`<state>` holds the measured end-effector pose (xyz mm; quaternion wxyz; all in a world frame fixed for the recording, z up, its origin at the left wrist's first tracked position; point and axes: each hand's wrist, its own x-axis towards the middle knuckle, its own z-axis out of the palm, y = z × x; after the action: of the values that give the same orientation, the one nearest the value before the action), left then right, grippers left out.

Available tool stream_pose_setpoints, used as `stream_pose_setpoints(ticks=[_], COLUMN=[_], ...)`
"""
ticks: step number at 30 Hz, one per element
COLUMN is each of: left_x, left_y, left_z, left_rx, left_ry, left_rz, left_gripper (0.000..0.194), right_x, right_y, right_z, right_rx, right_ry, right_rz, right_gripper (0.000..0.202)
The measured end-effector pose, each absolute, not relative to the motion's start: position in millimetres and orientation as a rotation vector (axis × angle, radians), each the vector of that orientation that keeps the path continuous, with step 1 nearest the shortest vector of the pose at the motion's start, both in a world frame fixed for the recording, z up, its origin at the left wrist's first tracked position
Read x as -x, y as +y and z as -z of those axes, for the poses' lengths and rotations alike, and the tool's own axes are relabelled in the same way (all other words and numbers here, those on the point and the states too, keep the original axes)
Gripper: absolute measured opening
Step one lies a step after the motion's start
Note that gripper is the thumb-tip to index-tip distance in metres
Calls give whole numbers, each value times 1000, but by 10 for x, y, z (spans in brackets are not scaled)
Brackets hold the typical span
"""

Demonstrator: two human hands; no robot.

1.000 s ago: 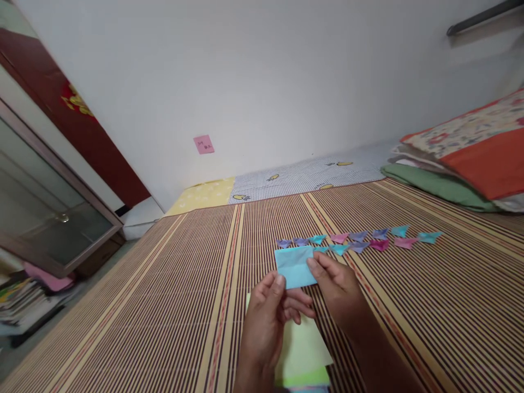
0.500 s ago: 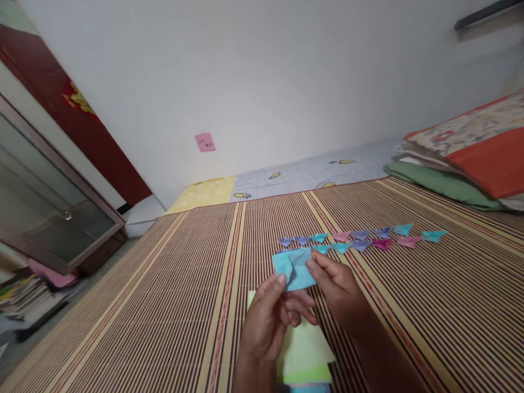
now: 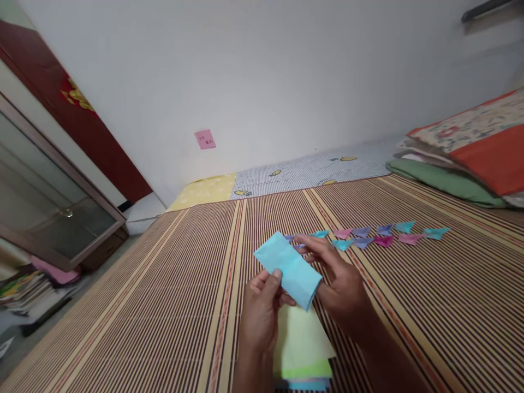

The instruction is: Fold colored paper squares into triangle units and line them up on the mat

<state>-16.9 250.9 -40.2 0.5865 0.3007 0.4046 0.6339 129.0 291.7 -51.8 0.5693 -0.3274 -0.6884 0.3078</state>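
Note:
A light blue sheet of paper [image 3: 286,267], folded into a rectangle, is tilted in the air above the mat. My left hand [image 3: 264,303] pinches its lower left edge, thumb on top and fingers beneath. My right hand [image 3: 341,281] is at the paper's right end with its fingers stretched out and apart; its thumb is partly hidden by the paper, so contact there is unclear. Below the hands lies a stack of coloured paper [image 3: 305,338], pale yellow on top with green and blue edges showing. Beyond them, small folded paper pieces [image 3: 383,240] in blue, purple and pink form two rows.
A striped woven mat [image 3: 164,305] covers the surface. Folded bedding [image 3: 483,147] is piled at the right. A pink note [image 3: 204,139] sticks to the white wall. At the left stand a glass-fronted cabinet [image 3: 57,191] and a pile of books [image 3: 24,284].
The blue paper has gone from showing a raised inner flap to a flat, smooth rectangle turned diagonally. My right hand's fingers have let go of its upper right corner and spread.

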Motion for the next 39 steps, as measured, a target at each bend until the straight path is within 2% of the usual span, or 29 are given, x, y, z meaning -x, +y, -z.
stream_pose_setpoints(ticks=[6, 13, 17, 22, 26, 32, 35, 39], left_x=[164, 203, 214, 205, 178, 247, 297, 298], left_y=[2536, 2539, 2550, 2552, 2541, 2528, 2507, 2467], left_z=[417, 412, 415, 398, 395, 491, 491, 387], left_rx=[-592, -558, -520, -526, -590, -768, -851, -790], left_ry=[956, 912, 924, 947, 977, 1148, 1164, 926], left_rz=[-1603, -1701, -1799, -1861, -1802, -1679, -1645, -1613], left_gripper=[35, 32, 34, 36, 34, 34, 33, 31], right_x=[-1258, -1225, -1249, -1248, -1197, -1215, -1241, -1244], right_y=[2893, 2892, 2917, 2920, 2915, 2955, 2990, 3029], right_z=[484, 528, 541, 596, 640, 623, 627, 647], right_rx=[701, 657, 739, 917, 848, 764, 656, 560], right_ry=[-1761, -1803, -1645, -1450, -1379, -1337, -1389, -1343], right_rz=[-578, -561, -709, -1052, -1211, -1024, -1061, -1159], right_gripper=[52, 35, 30, 40, 23, 4, 4, 11])
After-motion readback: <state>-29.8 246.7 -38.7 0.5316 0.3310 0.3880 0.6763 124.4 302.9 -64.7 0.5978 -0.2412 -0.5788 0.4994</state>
